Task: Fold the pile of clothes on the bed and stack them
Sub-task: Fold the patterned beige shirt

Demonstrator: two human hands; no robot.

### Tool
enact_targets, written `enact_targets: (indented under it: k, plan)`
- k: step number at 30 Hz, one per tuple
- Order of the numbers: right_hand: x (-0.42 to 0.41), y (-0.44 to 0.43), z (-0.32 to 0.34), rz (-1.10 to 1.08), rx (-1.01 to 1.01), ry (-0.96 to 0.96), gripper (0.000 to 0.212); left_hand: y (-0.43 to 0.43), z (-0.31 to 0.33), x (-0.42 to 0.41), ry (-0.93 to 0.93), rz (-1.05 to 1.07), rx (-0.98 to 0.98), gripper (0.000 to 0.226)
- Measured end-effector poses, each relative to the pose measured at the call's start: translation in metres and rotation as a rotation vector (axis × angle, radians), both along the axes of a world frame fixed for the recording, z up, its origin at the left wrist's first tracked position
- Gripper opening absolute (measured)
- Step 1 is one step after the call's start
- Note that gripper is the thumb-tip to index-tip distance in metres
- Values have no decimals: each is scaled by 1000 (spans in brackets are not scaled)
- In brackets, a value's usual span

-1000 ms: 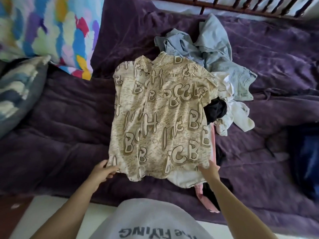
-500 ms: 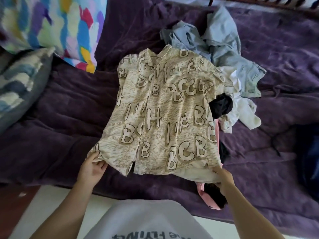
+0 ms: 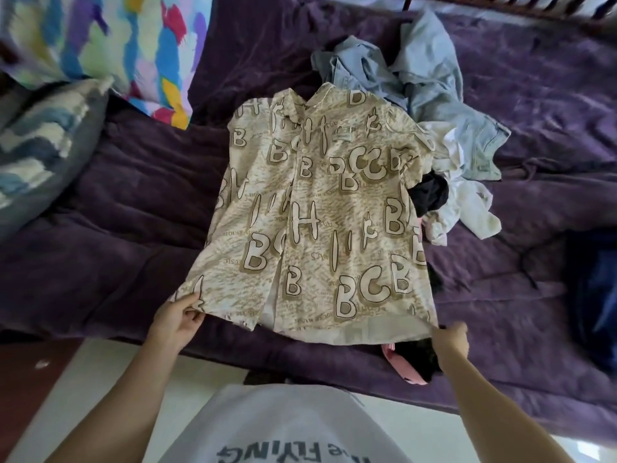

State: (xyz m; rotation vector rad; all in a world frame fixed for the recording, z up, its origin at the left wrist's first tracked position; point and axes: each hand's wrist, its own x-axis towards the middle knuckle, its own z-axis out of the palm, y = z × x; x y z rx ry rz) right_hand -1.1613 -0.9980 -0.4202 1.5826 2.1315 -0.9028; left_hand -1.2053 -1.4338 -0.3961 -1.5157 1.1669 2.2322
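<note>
A beige button shirt printed with big letters lies spread flat, front up, on the purple bed cover, collar away from me. My left hand pinches its lower left hem corner. My right hand grips the lower right hem corner. Partly under the shirt's right side lies the pile: a light blue denim garment, a white garment, a black garment and a pink one at the bed's near edge.
A multicoloured pillow and a grey-blue patterned pillow lie at the left. A dark blue item sits at the right edge. A wooden railing runs along the far side. White floor is below me.
Both hands have pulled the shirt's bottom corners outward and toward me, so the hem is now spread wider and flatter.
</note>
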Motion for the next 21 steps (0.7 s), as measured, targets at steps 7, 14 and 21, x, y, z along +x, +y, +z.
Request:
enact_targets:
  k: [7,14,21]
  plan:
    - [-25,-84,-16,1272,323,-170,70,-5,-2,0,73,-113,-301,27]
    - [-40,-120,-29,1519,379,-80,65,-11,-24,12,-14,-541,-632,78]
    - [-42,-227,-18,1274,-333,51,38,-10,-31,15,17,-432,-606,69]
